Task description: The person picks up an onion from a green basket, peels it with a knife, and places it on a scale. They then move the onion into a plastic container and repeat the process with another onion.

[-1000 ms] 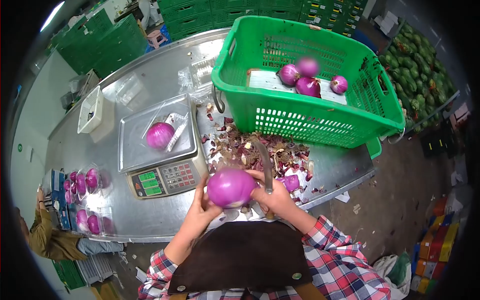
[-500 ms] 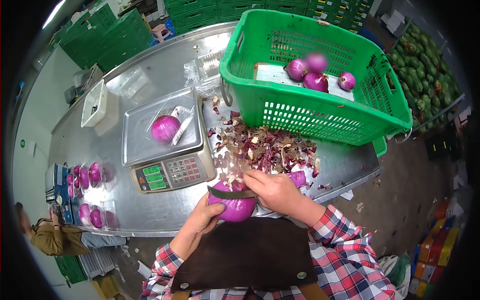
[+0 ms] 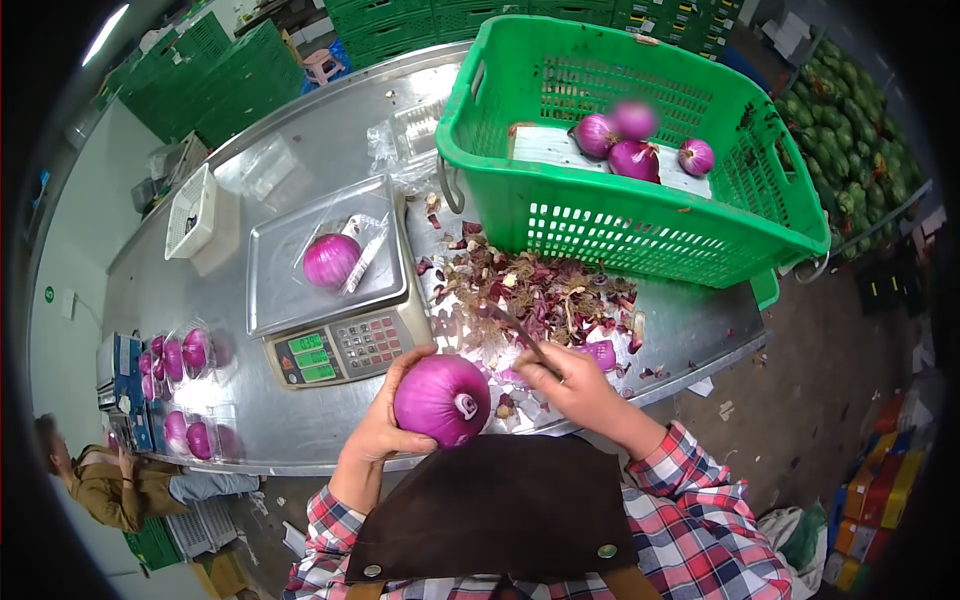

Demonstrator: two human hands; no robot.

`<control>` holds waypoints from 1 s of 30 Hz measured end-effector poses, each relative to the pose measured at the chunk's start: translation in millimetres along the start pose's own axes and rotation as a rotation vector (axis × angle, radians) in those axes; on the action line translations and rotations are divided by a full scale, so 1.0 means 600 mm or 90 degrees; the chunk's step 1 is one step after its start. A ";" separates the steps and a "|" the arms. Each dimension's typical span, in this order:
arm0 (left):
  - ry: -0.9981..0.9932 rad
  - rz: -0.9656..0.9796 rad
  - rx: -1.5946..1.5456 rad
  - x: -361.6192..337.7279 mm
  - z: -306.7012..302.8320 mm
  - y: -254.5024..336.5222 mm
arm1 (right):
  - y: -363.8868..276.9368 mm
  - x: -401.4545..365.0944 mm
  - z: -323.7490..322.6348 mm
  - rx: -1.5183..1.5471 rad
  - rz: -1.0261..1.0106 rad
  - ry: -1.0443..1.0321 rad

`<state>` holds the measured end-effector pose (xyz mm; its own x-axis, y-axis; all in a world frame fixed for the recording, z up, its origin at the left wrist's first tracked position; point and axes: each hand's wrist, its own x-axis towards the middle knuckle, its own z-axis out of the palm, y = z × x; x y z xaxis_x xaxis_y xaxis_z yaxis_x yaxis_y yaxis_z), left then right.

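A peeled red onion [image 3: 436,392] rests in my left hand [image 3: 376,430], its pale root end turned toward the lower right. My fingers wrap round its left side and underneath. My right hand [image 3: 580,395] grips a knife with a dark curved blade [image 3: 516,326], held apart from the onion over the peelings. Dry onion skins and root bits form a heap [image 3: 545,290] on the metal table. Left of the heap, a digital scale [image 3: 375,345] carries another red onion [image 3: 331,261] with clear film and a white label strip.
A large green crate [image 3: 620,215] holds several red onions [image 3: 634,160]. A white basket [image 3: 192,212] stands at the far left of the table [image 3: 300,425]. Packed onions [image 3: 195,346] lie near the left edge, beside another person [image 3: 125,488]. Green vegetables [image 3: 845,140] are piled at right.
The knife has left the onion and moved up and right with my right hand. My left hand has shifted slightly left and turned the onion, so its root end shows.
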<state>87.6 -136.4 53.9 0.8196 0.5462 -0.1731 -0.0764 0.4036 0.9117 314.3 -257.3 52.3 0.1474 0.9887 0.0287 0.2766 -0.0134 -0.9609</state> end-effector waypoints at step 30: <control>-0.011 -0.007 -0.453 -0.013 -0.020 -0.047 | 0.004 0.004 0.019 0.276 0.172 -0.082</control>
<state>76.4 -143.6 25.3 0.8312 0.5296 -0.1693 -0.4151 0.7936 0.4449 304.7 -253.3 47.1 0.0337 0.9692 -0.2440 -0.1771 -0.2345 -0.9559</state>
